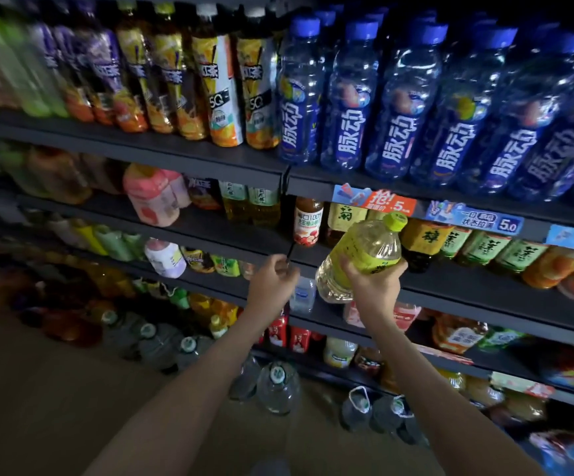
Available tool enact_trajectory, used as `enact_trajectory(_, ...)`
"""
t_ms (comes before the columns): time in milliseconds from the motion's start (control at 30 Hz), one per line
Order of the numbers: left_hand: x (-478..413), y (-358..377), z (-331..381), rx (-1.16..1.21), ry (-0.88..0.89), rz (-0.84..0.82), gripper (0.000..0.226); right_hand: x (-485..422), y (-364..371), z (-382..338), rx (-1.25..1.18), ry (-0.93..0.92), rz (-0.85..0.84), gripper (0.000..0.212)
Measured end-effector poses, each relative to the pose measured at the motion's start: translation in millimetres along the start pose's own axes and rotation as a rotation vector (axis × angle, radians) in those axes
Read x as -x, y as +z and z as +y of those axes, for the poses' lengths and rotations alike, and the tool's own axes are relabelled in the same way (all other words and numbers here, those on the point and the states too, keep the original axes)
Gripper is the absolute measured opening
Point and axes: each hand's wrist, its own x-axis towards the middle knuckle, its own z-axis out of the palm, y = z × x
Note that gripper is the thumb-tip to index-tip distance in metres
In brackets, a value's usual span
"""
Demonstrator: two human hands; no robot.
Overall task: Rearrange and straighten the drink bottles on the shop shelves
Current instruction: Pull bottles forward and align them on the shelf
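Note:
My right hand [373,281] grips a pale yellow tea bottle [364,249] with a lime-green cap and label, tilted with its cap up and to the right, in front of the second shelf [467,286]. My left hand [273,280] hovers beside it at the shelf's front edge, fingers loosely curled with nothing in them. Behind the held bottle stand a small red-labelled bottle [307,221], brown tea bottles [422,242] and green-labelled tea bottles [484,249].
The top shelf carries blue-capped clear bottles [398,108] on the right and orange-labelled tea bottles [223,87] on the left. Price tags [474,218] hang on the shelf edge. Large water jugs [277,386] stand on the floor below. The left side is blurred.

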Motion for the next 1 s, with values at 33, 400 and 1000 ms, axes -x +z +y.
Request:
enact_trajectory(33, -7.3, -3.4, -1.8, -0.006, 0.004, 0.029, 0.038, -0.8, 7.4, 0.4, -0.025, -0.007, 0.024, 0.082)
enact_trajectory(400, -95.4, -2.9, -33.6, -0.029, 0.294, 0.114, 0.054, -23.2, 87.5, 25.4, -0.047, -0.125, 0.331, 0.089)
enact_trajectory(1000, -196.2, 79.6, -59.8, 0.083, 0.491, 0.011, 0.064, -32.1, 127.3, 64.1, 0.115, -0.288, 0.474, 0.097)
